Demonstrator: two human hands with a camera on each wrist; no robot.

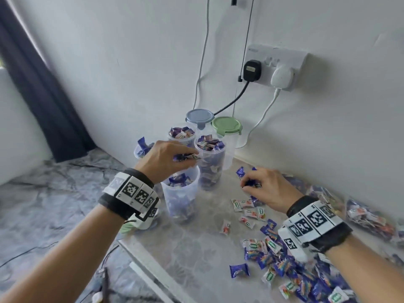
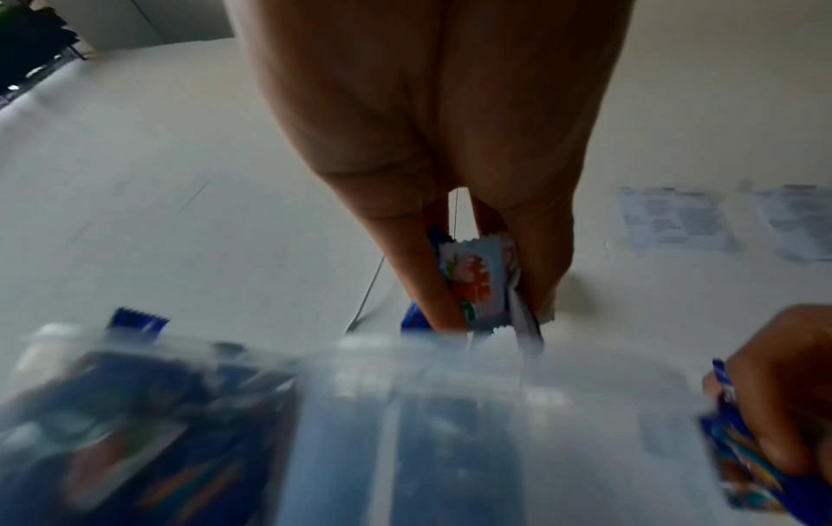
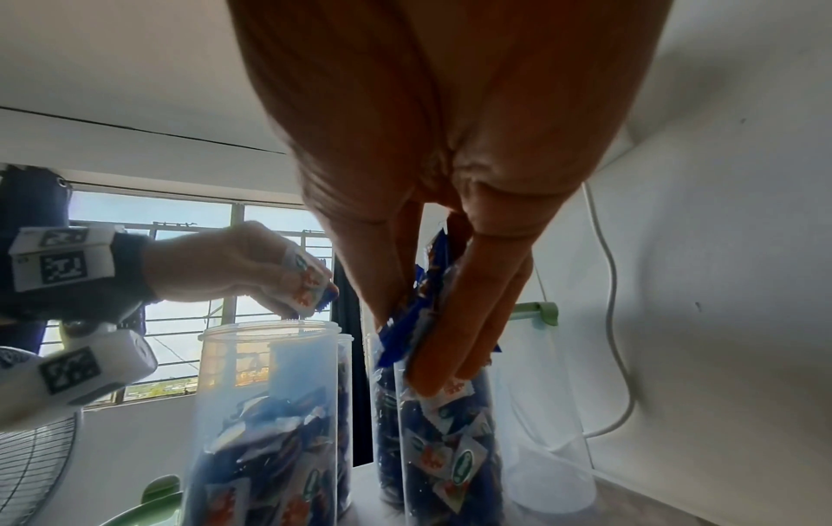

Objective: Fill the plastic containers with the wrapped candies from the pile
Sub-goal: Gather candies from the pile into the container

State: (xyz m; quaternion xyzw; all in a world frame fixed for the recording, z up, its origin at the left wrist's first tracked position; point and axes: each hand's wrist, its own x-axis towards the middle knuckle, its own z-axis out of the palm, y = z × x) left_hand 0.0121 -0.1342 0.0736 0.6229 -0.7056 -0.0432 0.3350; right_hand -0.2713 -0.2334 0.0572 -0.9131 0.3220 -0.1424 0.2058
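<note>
Several clear plastic containers stand near the wall, most holding wrapped candies. My left hand hovers over the nearest container, which is partly full, and pinches a few candies in blue and white wrappers. My right hand is low over the table to the right of the containers and grips a bunch of blue-wrapped candies. The candy pile spreads over the table's right side, below and behind my right wrist.
Two lidded containers, one with a blue lid and one with a green lid, stand against the wall. A wall socket with plugs and hanging cables is above them. The table edge runs diagonally at the lower left.
</note>
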